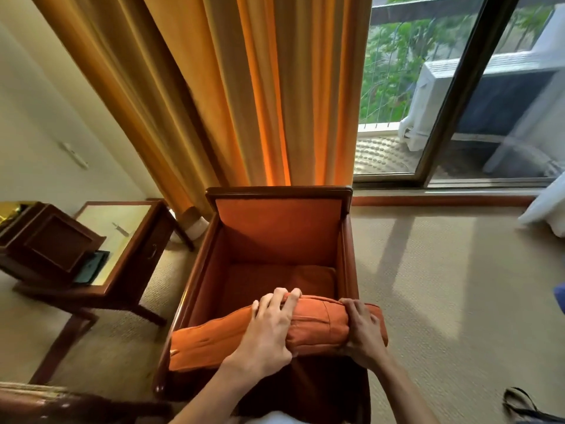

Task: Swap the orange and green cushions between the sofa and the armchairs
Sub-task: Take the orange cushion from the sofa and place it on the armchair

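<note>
Orange cushion (308,327) lies across the front edge of the wooden armchair (278,228), carrying no readable label. Left hand (269,325) grips its top with fingers spread and curled over; right hand (362,332) clasps its right end, fingers wrapped together.

- We find no legible text, label, brand, number or sign on any surface in the head view.
</note>
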`<action>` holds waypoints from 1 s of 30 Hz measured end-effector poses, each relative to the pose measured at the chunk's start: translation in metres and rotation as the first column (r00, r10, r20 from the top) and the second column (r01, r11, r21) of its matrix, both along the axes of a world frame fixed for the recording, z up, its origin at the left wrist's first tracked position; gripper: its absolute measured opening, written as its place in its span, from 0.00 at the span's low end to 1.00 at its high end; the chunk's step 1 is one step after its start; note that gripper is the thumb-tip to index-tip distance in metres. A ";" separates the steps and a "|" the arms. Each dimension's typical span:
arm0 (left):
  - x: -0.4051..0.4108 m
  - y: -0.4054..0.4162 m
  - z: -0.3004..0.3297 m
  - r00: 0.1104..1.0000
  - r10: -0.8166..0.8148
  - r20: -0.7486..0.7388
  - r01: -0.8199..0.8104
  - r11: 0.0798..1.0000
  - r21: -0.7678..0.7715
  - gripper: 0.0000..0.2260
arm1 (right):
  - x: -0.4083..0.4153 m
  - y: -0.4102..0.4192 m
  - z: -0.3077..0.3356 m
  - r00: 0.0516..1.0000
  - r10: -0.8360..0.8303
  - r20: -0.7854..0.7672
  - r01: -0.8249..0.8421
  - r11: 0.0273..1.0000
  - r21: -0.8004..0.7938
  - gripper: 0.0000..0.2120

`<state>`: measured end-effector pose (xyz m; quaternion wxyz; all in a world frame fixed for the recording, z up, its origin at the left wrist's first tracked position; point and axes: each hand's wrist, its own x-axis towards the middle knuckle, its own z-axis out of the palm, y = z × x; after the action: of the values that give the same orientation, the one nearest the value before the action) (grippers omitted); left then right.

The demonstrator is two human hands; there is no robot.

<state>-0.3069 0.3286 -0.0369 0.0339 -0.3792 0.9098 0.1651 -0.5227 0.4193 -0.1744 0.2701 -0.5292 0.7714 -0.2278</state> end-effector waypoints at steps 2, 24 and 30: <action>0.002 -0.003 -0.003 0.999 -0.013 -0.043 0.014 1.000 0.002 0.48 | 0.004 0.001 0.004 1.000 -0.025 -0.010 0.025 1.000 -0.014 0.45; 0.181 -0.201 -0.056 0.917 0.284 -0.279 -0.133 0.878 0.459 0.46 | 0.131 -0.150 0.111 0.808 0.285 -0.516 -0.276 0.956 0.096 0.49; 0.189 -0.234 -0.060 0.923 0.249 -0.292 -0.064 0.850 0.522 0.45 | 0.111 -0.169 0.132 0.838 0.266 -0.476 -0.190 0.961 0.202 0.54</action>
<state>-0.1184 0.0949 -0.0974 -0.0440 -0.3958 0.7916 0.4634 -0.4117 0.2499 -0.0429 0.1252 -0.6369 0.7607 0.0076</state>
